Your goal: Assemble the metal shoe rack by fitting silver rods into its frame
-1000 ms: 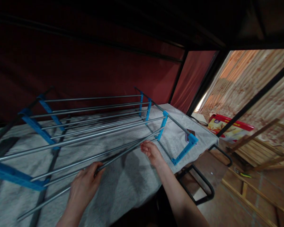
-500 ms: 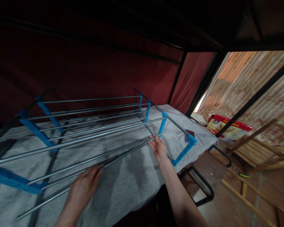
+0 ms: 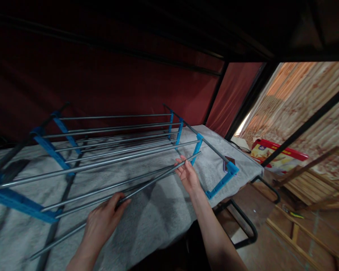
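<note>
A grey metal tube (image 3: 151, 183) slants across the front of a rack made of similar tubes and blue plastic brackets. My left hand (image 3: 109, 213) is wrapped round its middle, knuckles up. Palm up, my right hand (image 3: 188, 176) grips it near the right end, thumb over the top and fingers beneath. That end crosses in front of the middle right blue bracket (image 3: 197, 146); whether they touch I cannot tell. The far left end hangs past the front left blue bracket (image 3: 22, 207). Two more tubes run behind it from that bracket, their right ends partly hidden by my right hand.
Grey cloth (image 3: 164, 222) covers the surface under the rack. A phone (image 3: 229, 162) lies by the front right blue bracket (image 3: 222, 183). Black metal bars (image 3: 247, 226) stick out at the right edge. On the floor are a red and yellow box (image 3: 279, 154) and wooden frames (image 3: 295, 231).
The tube's right end has risen and now stands apart from the tubes behind it. My left hand has shifted slightly right with it. The view has moved a little.
</note>
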Motion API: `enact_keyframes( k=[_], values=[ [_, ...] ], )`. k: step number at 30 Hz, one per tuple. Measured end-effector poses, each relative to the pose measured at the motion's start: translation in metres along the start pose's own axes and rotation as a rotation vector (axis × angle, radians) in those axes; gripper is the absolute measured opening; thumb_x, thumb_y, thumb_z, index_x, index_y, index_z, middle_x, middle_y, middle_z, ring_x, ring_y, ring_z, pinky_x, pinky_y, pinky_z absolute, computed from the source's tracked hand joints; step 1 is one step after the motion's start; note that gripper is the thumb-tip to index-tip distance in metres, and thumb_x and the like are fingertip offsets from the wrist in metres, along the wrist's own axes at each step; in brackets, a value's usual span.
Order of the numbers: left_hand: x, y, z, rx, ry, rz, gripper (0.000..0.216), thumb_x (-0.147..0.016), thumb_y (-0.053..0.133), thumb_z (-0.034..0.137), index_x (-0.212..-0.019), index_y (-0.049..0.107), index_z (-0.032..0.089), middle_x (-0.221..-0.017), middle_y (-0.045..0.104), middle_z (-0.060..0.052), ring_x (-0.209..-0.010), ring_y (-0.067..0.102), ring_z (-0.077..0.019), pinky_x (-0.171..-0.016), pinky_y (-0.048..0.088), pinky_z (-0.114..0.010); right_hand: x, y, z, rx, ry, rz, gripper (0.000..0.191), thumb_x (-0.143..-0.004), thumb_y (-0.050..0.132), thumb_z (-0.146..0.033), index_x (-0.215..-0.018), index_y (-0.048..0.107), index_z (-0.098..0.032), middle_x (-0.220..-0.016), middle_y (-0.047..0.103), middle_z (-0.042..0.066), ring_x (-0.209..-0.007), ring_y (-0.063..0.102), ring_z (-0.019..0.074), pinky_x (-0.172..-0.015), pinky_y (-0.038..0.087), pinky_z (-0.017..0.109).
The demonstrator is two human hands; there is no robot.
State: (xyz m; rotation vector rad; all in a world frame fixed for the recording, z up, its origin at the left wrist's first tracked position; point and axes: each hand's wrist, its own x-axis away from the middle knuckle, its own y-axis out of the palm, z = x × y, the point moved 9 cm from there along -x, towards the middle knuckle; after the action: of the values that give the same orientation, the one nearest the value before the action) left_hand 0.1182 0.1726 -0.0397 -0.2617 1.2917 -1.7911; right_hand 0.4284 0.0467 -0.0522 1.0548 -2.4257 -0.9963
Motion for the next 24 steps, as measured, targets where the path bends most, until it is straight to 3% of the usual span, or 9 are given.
enact_keyframes(
  k=[4,8,11,14,17,20,24],
  values=[
    [-0.001,-0.019,0.015,0.171,0.029,0.139,0.036,-0.093,0.056,0.063,-0.100,0.069,0.029,-0.078,0.077,0.001,-0.061,0.069,-0.0201,-0.059,0.045,-0.029,0.018,0.033,0.012,0.053,0.113,-0.234,0.039,-0.080,0.086,-0.037,-0.116,0.076,-0.025,-0.118,0.081,0.007,-0.104,0.075,0.0210,-0.097,0.059,0.038],
    [-0.003,-0.043,0.029,0.389,-0.032,0.278,0.042,-0.089,0.062,0.068,-0.099,0.070,0.028,-0.077,0.074,0.002,-0.060,0.064,-0.0173,-0.058,0.047,-0.028,0.026,0.042,0.037,0.143,0.191,-0.306,0.044,-0.079,0.087,-0.045,-0.116,0.077,-0.024,-0.115,0.081,0.007,-0.101,0.074,0.0207,-0.096,0.058,0.038],
    [-0.005,-0.055,0.039,0.569,-0.107,0.361,0.037,-0.092,0.063,0.062,-0.099,0.067,0.026,-0.072,0.066,0.003,-0.062,0.060,-0.0163,-0.058,0.047,-0.027,0.029,0.045,0.057,0.269,0.207,-0.349,0.048,-0.076,0.089,-0.048,-0.116,0.078,-0.024,-0.114,0.080,0.007,-0.102,0.073,0.0219,-0.098,0.056,0.039],
    [-0.008,-0.061,0.055,0.782,-0.076,0.432,0.029,-0.100,0.057,0.053,-0.102,0.062,0.025,-0.073,0.064,0.003,-0.065,0.059,-0.0146,-0.062,0.049,-0.026,0.038,0.052,0.074,0.430,0.233,-0.460,0.051,-0.075,0.090,-0.051,-0.118,0.077,-0.027,-0.119,0.079,0.007,-0.116,0.070,0.0250,-0.107,0.051,0.044],
    [-0.010,-0.062,0.070,0.926,0.003,0.488,0.024,-0.103,0.055,0.048,-0.104,0.059,0.024,-0.082,0.068,0.002,-0.072,0.063,-0.0145,-0.071,0.054,-0.028,0.051,0.059,0.087,0.629,0.266,-0.634,0.054,-0.077,0.088,-0.053,-0.123,0.076,-0.029,-0.132,0.075,0.006,-0.131,0.064,0.0268,-0.116,0.045,0.045],
    [-0.012,-0.052,0.076,1.008,0.013,0.479,0.026,-0.103,0.058,0.050,-0.106,0.059,0.024,-0.093,0.072,-0.001,-0.082,0.070,-0.0168,-0.080,0.058,-0.032,0.058,0.056,0.095,0.865,0.244,-0.763,0.059,-0.078,0.088,-0.047,-0.133,0.072,-0.030,-0.139,0.072,0.004,-0.132,0.063,0.0269,-0.115,0.046,0.043],
    [-0.017,-0.031,0.081,1.102,-0.029,0.388,0.028,-0.099,0.064,0.052,-0.105,0.060,0.024,-0.099,0.075,-0.004,-0.089,0.074,-0.0195,-0.088,0.059,-0.036,0.049,0.040,0.094,1.204,0.078,-0.765,0.033,-0.092,0.072,-0.029,-0.125,0.075,-0.027,-0.123,0.077,0.005,-0.115,0.070,0.0239,-0.104,0.053,0.038]
  ],
)
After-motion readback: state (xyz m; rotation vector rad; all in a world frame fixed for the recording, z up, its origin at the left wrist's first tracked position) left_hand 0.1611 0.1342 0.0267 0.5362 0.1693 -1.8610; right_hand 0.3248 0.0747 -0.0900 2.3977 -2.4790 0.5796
